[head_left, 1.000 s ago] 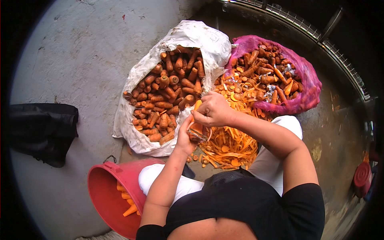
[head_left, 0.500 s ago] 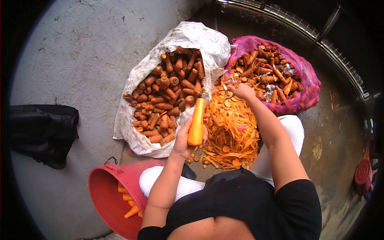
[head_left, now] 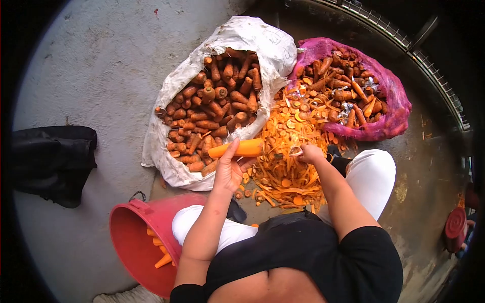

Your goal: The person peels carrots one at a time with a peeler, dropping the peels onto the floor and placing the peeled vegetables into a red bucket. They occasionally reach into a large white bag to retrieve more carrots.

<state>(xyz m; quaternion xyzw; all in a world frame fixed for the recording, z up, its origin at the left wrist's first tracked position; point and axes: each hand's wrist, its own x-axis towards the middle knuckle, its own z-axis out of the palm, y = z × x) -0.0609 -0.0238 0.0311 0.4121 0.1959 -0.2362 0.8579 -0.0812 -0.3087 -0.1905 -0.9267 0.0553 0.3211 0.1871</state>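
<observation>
My left hand (head_left: 230, 174) is closed on a peeled carrot (head_left: 245, 148), which lies nearly level with its thick end to the right. To the right of that end, my right hand (head_left: 311, 153) grips a small peeler (head_left: 295, 151), its blade just apart from the carrot. Beneath both is a heap of orange peelings (head_left: 288, 177) mixed with cut carrot ends. Unpeeled carrots (head_left: 207, 111) fill an open white sack (head_left: 161, 121) beyond my left hand.
A pink mesh sack (head_left: 399, 111) of carrots and scraps lies at the upper right. By my left knee, a red bucket (head_left: 126, 222) lies tipped, with peeled carrots (head_left: 162, 260) inside. Black cloth (head_left: 55, 161) is at the far left, and a red lidded container (head_left: 456, 230) at the far right.
The carrot has turned from upright to nearly level in my left hand. My right hand has come down and nearer from beside the pink sack to the carrot's end.
</observation>
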